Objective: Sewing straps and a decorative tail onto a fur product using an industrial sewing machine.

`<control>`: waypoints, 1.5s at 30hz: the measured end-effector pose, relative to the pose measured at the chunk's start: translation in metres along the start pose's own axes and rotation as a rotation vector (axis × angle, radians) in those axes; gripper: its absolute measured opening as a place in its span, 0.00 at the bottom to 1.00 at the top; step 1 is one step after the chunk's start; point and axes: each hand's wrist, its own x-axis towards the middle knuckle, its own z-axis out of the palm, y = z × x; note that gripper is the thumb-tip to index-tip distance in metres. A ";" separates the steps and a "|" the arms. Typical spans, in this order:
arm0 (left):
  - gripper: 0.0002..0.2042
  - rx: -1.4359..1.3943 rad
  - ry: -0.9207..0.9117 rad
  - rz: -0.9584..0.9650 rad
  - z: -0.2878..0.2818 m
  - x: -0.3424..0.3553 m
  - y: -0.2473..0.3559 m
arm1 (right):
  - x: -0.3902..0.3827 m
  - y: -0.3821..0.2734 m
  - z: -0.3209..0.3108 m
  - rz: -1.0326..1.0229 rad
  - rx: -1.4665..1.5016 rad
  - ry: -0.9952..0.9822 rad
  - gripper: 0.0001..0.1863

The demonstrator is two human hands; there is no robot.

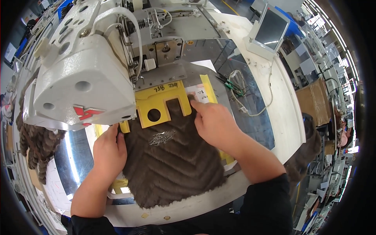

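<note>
A brown fur piece [172, 168] with chevron ridges and a loose silvery tangle [161, 138] lies on the sewing machine bed, under a yellow template [160, 96] with a round hole and a notch. My left hand [107, 150] is at the fur's left edge, index finger stretched toward a smaller yellow piece [125, 127] below the machine head; its other fingers are partly hidden. My right hand [215, 123] has its index finger extended to the template's right side, beside a white label [201, 91]; the other fingers curl underneath. Both hands look open, resting on the work.
The white machine head [82, 70] overhangs the left. Green-handled tools [231, 84] and a cord lie right of the bed, below a small screen [266, 26]. More fur hangs at left [37, 143] and right [307, 147]. A cardboard box [313, 102] and other workstations stand beyond.
</note>
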 end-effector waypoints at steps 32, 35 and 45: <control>0.10 0.013 0.001 0.002 0.007 0.005 -0.002 | 0.002 -0.006 -0.008 0.027 0.047 -0.015 0.24; 0.07 0.026 -0.002 -0.013 0.007 0.005 -0.002 | 0.004 -0.009 -0.007 0.021 0.064 0.026 0.24; 0.18 0.049 -0.029 0.014 -0.001 -0.010 -0.007 | 0.005 -0.014 -0.001 0.044 0.035 0.015 0.25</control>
